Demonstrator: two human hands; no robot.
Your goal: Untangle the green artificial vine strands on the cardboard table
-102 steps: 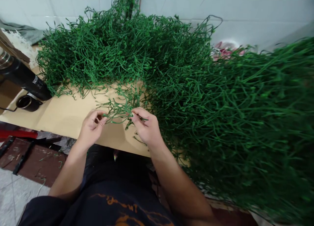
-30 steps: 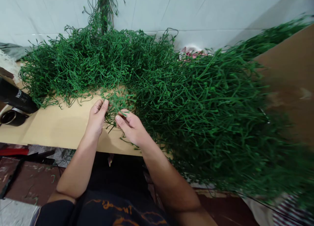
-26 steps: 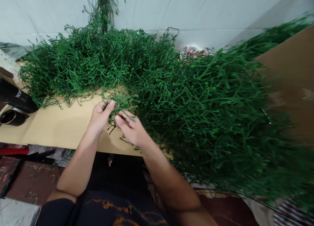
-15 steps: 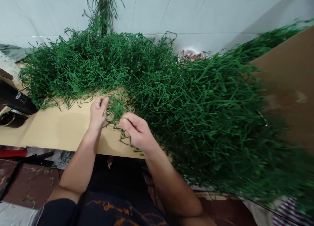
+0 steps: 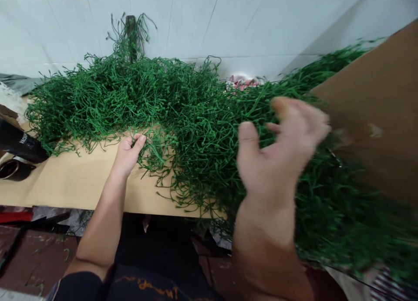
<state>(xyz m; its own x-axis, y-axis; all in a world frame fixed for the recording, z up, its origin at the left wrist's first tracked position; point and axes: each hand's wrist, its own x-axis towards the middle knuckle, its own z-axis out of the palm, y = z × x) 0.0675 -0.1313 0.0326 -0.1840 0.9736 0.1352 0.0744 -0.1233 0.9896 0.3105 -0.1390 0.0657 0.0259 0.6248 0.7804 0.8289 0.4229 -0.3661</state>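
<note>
My left hand (image 5: 129,152) is closed in a pinch on a small bunch of thin green artificial plant stems (image 5: 157,150), which fan out to the right of its thumb. These stems have small knobbed ends and lie just above the tan board. My right hand (image 5: 277,140), somewhat blurred, is raised over the right part of a large heap of the same stems (image 5: 202,135). Its thumb and fingers are spread, with nothing visible between them. The heap runs along the back of the board and down its right side.
A tan board (image 5: 81,174) covers the worktop. At its left stand a black cylinder with white lettering (image 5: 22,140) and a dark cup (image 5: 15,168). A brown cardboard panel (image 5: 375,109) rises at the right. Behind the heap is a white tiled wall (image 5: 183,22).
My right hand has moved from beside the bunch to the right and up over the heap, and its fingers have opened. My left hand stays near its place, pinching the stems.
</note>
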